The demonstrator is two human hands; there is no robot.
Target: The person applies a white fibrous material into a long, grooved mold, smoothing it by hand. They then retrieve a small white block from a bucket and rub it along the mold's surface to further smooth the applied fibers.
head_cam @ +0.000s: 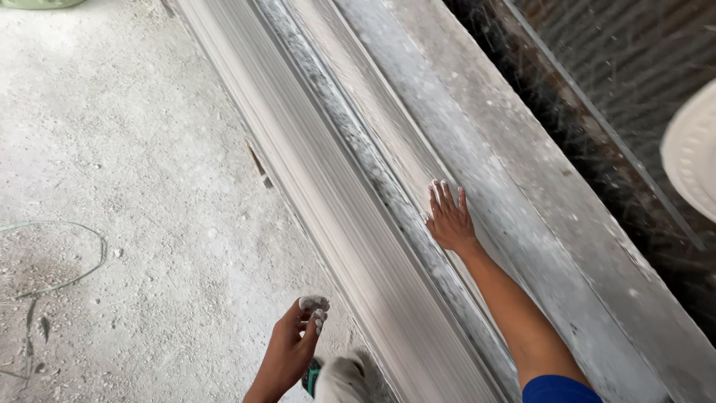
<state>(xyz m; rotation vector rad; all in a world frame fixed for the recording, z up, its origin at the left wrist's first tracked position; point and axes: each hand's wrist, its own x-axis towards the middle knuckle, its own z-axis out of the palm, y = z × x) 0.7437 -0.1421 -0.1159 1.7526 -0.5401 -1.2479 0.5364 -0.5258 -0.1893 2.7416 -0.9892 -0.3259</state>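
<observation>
White plaster coats nearly everything in your head view: a long plaster moulding (350, 246) runs from about 11 o'clock down to 5 o'clock along a dusty grey desk (522, 186), its ridged profile still looking wet and streaked. Your right hand (450, 219) lies flat and open on the moulding's upper face, fingers spread and pointing toward 12 o'clock, fingertips (436, 186) whitened. Your left hand (298, 339) hangs at about 7 o'clock over the floor (134, 149), apart from the moulding, its fingers curled loosely together and caked in plaster; I cannot tell whether it pinches anything beyond the plaster itself. Just below it, at 6 o'clock, a plaster-smeared shoe (339, 377) shows. A thin green wire (89, 246) loops on the floor at 9 o'clock, and a white round casting (693, 149) sits at 3 o'clock beyond a dark fibrous mat (634, 67). What could go wrong, as I judge it: if the surface is still soft, pressing unevenly with your open right palm could dent or smear the crisp ridges, and drips from your left hand could drop lumps onto the profile. The loose wire near your feet could catch a step. No packages, labels or signs are visible anywhere; only a pale green rim (37, 4) at the 11 o'clock corner, too cropped to identify.
</observation>
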